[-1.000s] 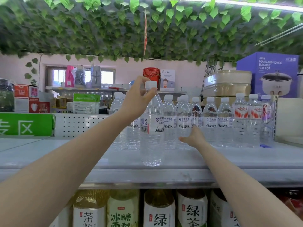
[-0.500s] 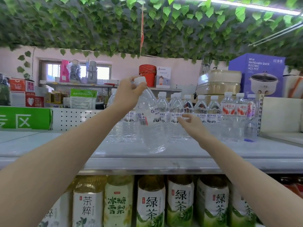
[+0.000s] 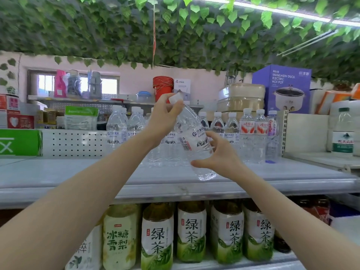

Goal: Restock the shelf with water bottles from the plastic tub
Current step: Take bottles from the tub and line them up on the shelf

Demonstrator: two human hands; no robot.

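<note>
Gripping 1 tilted water bottle (image 3: 191, 137): left hand (image 3: 163, 115) high, right hand (image 3: 220, 152) low.

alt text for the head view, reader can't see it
A person's left hand grips the white-capped neck of a tilted clear plastic water bottle while the right hand cups its lower body, above a grey shelf. A row of upright water bottles stands behind; green tea bottles fill the shelf below.

A clear plastic water bottle (image 3: 195, 138), white-capped, tilts cap-left above the grey shelf (image 3: 78, 172), before a row of upright matching bottles (image 3: 116, 129).
</note>
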